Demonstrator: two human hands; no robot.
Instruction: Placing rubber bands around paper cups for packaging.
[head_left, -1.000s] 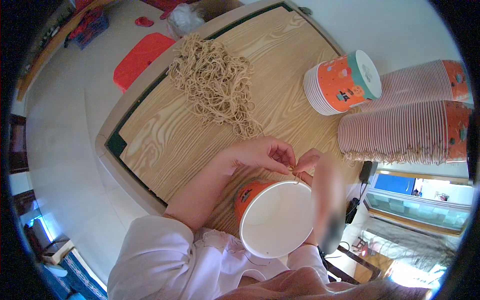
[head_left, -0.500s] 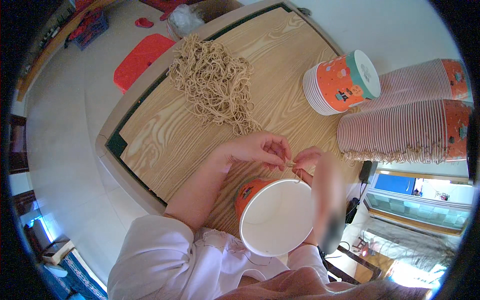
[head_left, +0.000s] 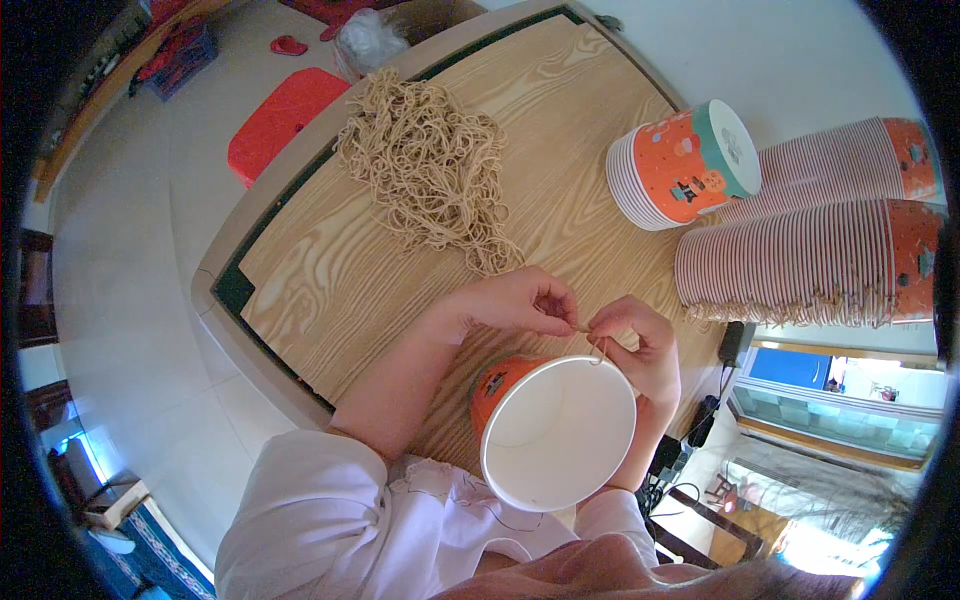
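Note:
An orange paper bucket (head_left: 560,435) with a white inside and rim lies tilted toward me at the table's near edge, between my forearms. Just beyond its rim, my left hand (head_left: 525,301) pinches a short piece of tan cord (head_left: 597,346) between thumb and finger. From the other side my right hand (head_left: 641,345) pinches the same cord, and the fingertips of both hands nearly meet. A cord end hangs down at the bucket's rim. Past my left hand lies a loose, tangled heap of tan cord (head_left: 430,165).
At the far right a short stack of orange and green buckets (head_left: 690,165) stands upside down. Long nested stacks of buckets (head_left: 790,262) lie beside it, one with cord ends along its lower side. A red stool (head_left: 285,120) stands beyond the wooden table (head_left: 330,270).
My right hand, blurred before, has settled and shows clearly, with its fingers still at the cord. The left hand has hardly moved. The bucket's rim has shifted slightly right.

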